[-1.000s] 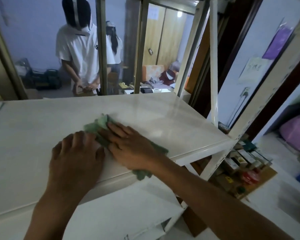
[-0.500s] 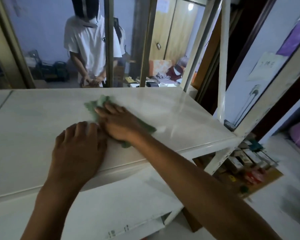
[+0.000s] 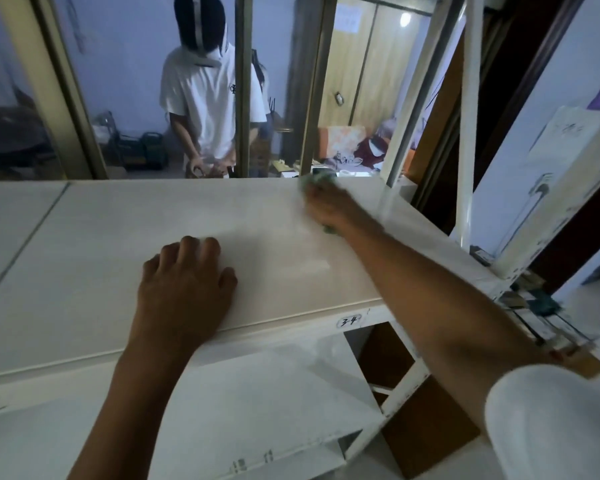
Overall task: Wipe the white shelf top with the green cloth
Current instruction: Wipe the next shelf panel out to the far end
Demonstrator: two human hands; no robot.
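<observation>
The white shelf top (image 3: 94,244) spans the middle of the view. My right hand (image 3: 329,206) reaches to its far right corner and presses down on the green cloth (image 3: 317,180). The hand is blurred and covers most of the cloth; green shows only past the fingers and under the wrist. My left hand (image 3: 186,285) lies flat on the shelf top near the front edge, fingers slightly curled, holding nothing.
White upright posts (image 3: 468,119) rise at the shelf's right end. A lower white shelf (image 3: 257,410) lies beneath. A person in a white shirt (image 3: 208,98) stands beyond the far edge. Small boxes (image 3: 541,306) sit on the floor at right.
My right hand has slid the green cloth from beside my left hand out to the far right corner of the shelf top. My left hand has stayed planted near the front edge.
</observation>
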